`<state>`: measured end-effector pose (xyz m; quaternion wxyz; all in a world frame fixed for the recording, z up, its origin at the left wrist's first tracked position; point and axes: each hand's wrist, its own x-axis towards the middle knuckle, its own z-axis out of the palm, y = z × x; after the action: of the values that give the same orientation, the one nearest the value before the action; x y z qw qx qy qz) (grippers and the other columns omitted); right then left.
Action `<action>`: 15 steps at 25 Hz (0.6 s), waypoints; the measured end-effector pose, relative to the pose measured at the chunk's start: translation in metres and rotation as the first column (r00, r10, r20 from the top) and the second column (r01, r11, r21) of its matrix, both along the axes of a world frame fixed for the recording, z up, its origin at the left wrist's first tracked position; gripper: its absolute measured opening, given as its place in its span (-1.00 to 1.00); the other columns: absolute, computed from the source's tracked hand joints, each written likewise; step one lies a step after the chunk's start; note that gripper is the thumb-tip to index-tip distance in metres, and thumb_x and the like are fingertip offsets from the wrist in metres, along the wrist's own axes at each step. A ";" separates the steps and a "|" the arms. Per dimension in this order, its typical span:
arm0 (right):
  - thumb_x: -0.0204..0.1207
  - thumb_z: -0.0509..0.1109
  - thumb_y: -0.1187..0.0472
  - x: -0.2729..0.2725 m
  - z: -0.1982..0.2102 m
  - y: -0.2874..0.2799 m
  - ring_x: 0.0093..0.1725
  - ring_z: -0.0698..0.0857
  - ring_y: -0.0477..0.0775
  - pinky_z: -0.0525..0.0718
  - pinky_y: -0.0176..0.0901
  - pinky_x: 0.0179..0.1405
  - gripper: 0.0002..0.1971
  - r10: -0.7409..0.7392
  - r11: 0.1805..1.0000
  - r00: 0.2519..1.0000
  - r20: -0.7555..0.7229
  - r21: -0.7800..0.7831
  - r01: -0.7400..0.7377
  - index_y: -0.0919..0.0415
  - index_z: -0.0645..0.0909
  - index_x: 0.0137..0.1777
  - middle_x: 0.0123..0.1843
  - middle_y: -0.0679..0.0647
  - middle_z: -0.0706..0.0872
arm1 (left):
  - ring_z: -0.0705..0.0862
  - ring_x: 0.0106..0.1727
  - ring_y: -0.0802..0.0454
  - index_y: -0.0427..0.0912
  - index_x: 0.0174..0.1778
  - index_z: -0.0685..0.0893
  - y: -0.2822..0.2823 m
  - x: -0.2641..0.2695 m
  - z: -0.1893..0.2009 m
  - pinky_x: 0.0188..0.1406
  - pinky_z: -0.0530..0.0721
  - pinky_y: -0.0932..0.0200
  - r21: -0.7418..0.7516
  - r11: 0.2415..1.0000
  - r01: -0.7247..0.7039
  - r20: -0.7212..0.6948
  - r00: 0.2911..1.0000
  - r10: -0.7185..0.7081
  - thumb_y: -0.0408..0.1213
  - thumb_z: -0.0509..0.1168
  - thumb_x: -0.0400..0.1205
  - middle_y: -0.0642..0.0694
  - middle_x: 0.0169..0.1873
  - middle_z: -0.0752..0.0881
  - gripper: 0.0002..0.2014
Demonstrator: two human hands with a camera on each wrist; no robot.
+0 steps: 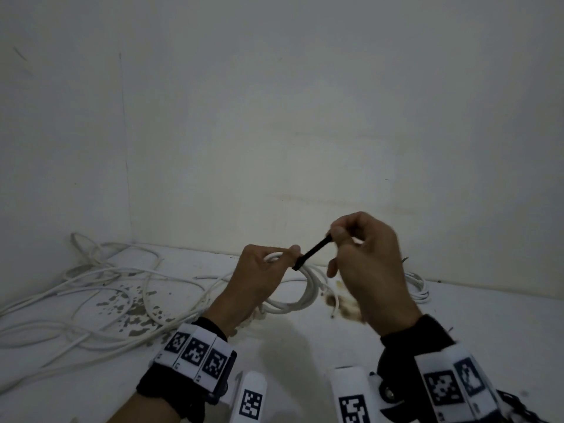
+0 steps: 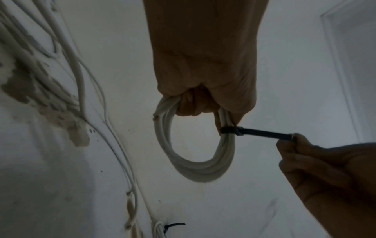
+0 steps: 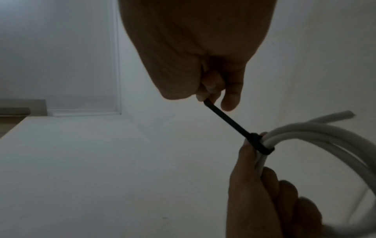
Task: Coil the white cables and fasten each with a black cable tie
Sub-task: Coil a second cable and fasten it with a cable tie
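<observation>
My left hand point(image 1: 262, 270) point(image 2: 203, 99) point(image 3: 262, 185) grips a coil of white cable point(image 1: 302, 296) point(image 2: 195, 167) point(image 3: 325, 135) held above the white table. A black cable tie point(image 1: 311, 253) point(image 2: 258, 132) point(image 3: 240, 130) is looped tight round the coil just beside my left fingers. Its free tail runs up to the right, where my right hand point(image 1: 363, 264) point(image 2: 317, 164) point(image 3: 211, 90) pinches it between thumb and fingers. The tail is taut and straight. The coil hangs below my left hand as a round loop of several turns.
Several loose white cables point(image 1: 91, 288) point(image 2: 67, 67) lie tangled over the left of the table point(image 1: 305, 346), across patches of chipped paint point(image 1: 134, 303). Another white coil fastened with a black tie point(image 1: 416, 288) point(image 2: 162, 228) lies at the right by the wall point(image 1: 305, 117).
</observation>
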<state>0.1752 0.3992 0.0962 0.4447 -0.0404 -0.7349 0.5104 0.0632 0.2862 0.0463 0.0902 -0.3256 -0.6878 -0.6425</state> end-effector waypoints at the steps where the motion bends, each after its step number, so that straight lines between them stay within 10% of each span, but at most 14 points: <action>1: 0.64 0.32 0.45 0.003 0.003 0.006 -0.55 0.66 0.04 0.63 -0.16 -0.52 -0.77 -0.021 0.999 1.000 -0.012 -0.038 0.021 0.19 0.62 -0.22 -0.19 0.03 0.73 | 0.26 -0.70 0.26 -0.17 -0.18 0.87 0.001 0.004 0.000 -0.61 0.23 0.35 -0.002 0.999 0.048 0.010 0.999 -0.048 -0.17 0.38 0.66 0.16 -0.78 0.36 -0.78; 10: 0.59 0.47 0.22 0.011 0.011 0.005 -0.24 0.78 0.04 0.81 0.16 -0.17 -0.90 0.037 0.978 0.998 0.041 0.204 -0.045 -0.03 0.67 -0.09 -0.17 -0.16 0.78 | 0.20 -0.64 0.08 -0.17 -0.29 0.81 0.010 0.008 0.000 -0.58 0.22 0.21 0.075 0.996 0.053 0.431 0.899 -0.080 0.12 0.43 0.56 -0.02 -0.62 0.22 -0.61; 15: 0.36 0.63 -0.18 0.027 -0.003 0.038 0.19 0.64 -0.21 0.67 -0.35 -0.07 -0.25 0.075 0.937 0.787 0.613 0.227 -0.267 -0.27 0.37 0.51 0.29 -0.21 0.60 | 0.08 -0.63 0.11 -0.06 -0.38 0.41 0.011 0.009 0.004 -0.59 0.10 0.22 0.339 0.930 0.141 0.691 0.634 -0.348 0.09 0.38 0.61 0.03 -0.58 0.13 -0.59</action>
<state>0.2020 0.4369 0.0936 0.1439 -0.0624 -0.9065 0.3920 0.0725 0.2969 0.0500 -0.2446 -0.1130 -0.5256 -0.8070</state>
